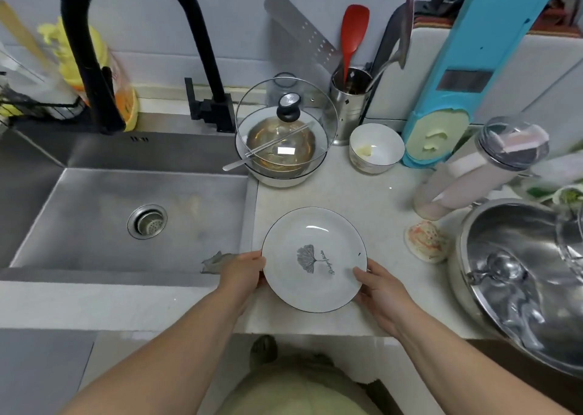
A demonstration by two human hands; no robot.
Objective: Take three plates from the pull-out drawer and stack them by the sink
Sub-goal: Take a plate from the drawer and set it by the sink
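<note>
A white plate (315, 250) with a thin dark rim and a grey leaf print sits over the pale counter (353, 193), just right of the steel sink (94, 212). My left hand (243, 271) grips its left edge, fingers curled under the rim. My right hand (377, 283) holds the lower right edge, thumb on top of the rim. I cannot tell whether more plates lie beneath it. The pull-out drawer is out of view.
Behind the plate stands a white bowl (277, 174) with a glass lid (285, 119) leaning on it, a small white bowl (377, 148) and a steel utensil holder (348, 99). A large steel pot (520, 269) and a sponge (427, 241) lie right. The black tap (94, 51) arches over the sink.
</note>
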